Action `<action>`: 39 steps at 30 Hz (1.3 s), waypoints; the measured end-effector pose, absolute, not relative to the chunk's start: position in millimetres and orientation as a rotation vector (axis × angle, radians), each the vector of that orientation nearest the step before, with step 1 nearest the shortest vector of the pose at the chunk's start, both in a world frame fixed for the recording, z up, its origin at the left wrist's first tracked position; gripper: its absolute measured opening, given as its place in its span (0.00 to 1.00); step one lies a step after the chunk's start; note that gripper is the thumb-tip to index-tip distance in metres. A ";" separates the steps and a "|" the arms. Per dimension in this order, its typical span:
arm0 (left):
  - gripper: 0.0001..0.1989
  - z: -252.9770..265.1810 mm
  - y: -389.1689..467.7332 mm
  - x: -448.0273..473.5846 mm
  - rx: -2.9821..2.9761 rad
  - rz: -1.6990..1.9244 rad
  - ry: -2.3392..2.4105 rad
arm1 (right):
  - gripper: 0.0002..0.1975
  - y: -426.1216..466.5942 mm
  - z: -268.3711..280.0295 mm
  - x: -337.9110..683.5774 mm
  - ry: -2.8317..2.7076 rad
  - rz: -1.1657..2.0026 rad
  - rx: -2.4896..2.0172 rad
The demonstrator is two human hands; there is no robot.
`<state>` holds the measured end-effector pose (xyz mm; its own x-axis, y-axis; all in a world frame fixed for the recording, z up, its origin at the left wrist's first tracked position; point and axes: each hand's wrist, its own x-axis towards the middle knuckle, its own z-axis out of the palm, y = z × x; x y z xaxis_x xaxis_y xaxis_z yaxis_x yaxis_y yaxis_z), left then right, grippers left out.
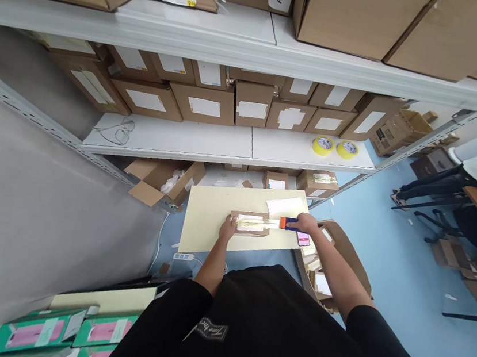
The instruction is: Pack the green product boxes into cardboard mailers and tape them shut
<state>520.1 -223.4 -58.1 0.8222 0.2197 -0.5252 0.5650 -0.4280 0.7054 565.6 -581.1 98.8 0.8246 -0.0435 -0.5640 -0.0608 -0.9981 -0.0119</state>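
A small cardboard box (251,231) lies flat on the pale yellow board (210,200), a white label on its top. My left hand (228,227) closes on the box's left end and steadies it. In my right hand (303,223) is a blue and orange tape dispenser (288,223), just past the box's right end. A strip of clear tape (270,223) stretches from the box top across to the dispenser. Behind the dispenser lies a white paper sheet (284,205). A phone with a pink screen (303,239) rests close under my right hand.
Labelled cardboard boxes (251,107) line the shelf ahead, with two yellow tape rolls (323,146) at its right. An open carton (164,180) stands left of the board. A large carton with parcels (352,262) sits right. At far right, a person's legs (431,185) show.
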 end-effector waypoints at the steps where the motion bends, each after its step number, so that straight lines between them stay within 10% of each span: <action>1: 0.29 -58.4 -221.9 520.5 2.017 -0.439 0.579 | 0.35 -594.8 101.4 563.4 0.111 0.930 -2.964; 9: 0.24 -65.7 -171.0 524.0 1.863 -0.383 0.519 | 0.35 -549.0 97.5 556.6 0.108 0.906 -2.880; 16: 0.42 -38.4 -119.2 527.6 1.959 -0.299 0.876 | 0.37 -429.1 99.2 565.3 -0.043 0.815 -2.800; 26: 0.31 14.4 -102.1 519.4 1.866 -0.306 0.526 | 0.39 -308.6 122.9 572.3 -0.055 0.828 -2.772; 39: 0.36 -6.9 -252.0 516.7 2.015 -0.449 0.476 | 0.39 -452.7 121.0 570.7 0.078 0.833 -2.786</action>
<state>516.7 -252.0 -6.9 0.8550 0.1436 -0.4984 0.5057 -0.4445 0.7394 570.7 -452.7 121.0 0.8366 0.0156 -0.5476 -0.1167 -0.9716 -0.2060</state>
